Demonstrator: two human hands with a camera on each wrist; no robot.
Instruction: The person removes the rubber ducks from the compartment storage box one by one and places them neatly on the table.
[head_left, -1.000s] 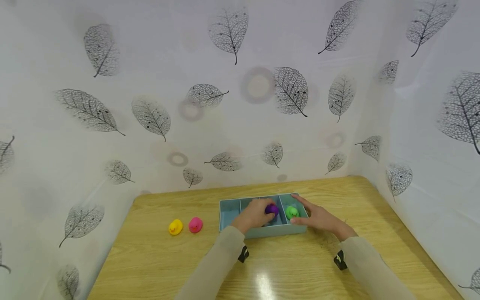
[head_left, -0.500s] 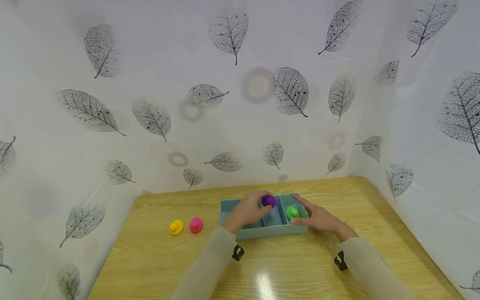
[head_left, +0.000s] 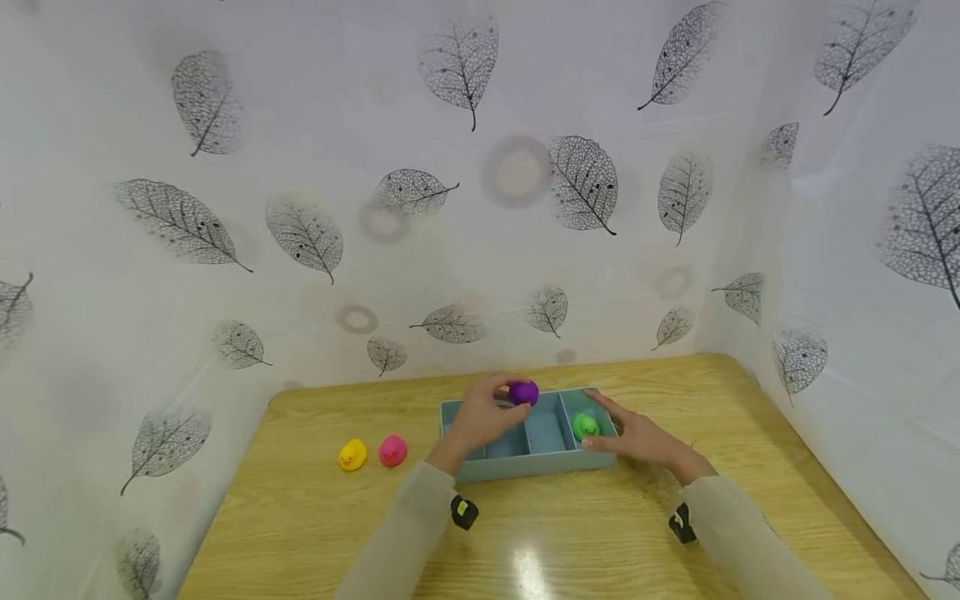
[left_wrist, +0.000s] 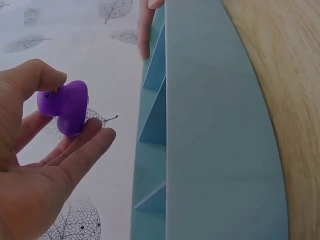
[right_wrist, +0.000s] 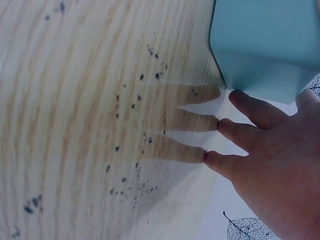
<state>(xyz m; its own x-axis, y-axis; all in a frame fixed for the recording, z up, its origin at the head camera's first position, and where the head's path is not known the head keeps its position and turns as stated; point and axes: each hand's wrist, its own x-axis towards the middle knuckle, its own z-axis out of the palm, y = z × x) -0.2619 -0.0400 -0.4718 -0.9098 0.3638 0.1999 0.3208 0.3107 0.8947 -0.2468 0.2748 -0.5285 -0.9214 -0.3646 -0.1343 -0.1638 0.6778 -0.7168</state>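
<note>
A wooden bench (head_left: 300, 533) with pale yellow grain carries a long blue-green box (head_left: 525, 467), and behind the box rises a whitish wall covering (head_left: 480, 267) printed with grey and black leaves (head_left: 583, 183), which also stands to its left and right. In front of the box the bench shows a bright patch of reflected light (head_left: 529, 571); off its right end, the right wrist view shows small dark specks (right_wrist: 141, 77) scattered on the wood. Left of the box sit a yellow duck (head_left: 353, 455) and, nearer to it, a pink duck (head_left: 393, 451). In the box's right-end compartment is a green duck (head_left: 586, 427).

The left hand (head_left: 480, 417) reaches over the box from the front, its thumb and fingers pinching a purple duck (head_left: 524, 393) raised above the box, close to the back edge in the head view. The right hand (head_left: 637, 437) grips the box's right end, thumb at the front rim and a finger at the back rim, other fingertips down on the bench. Both forearms come from in front of the box in beige sleeves (head_left: 397, 533)
</note>
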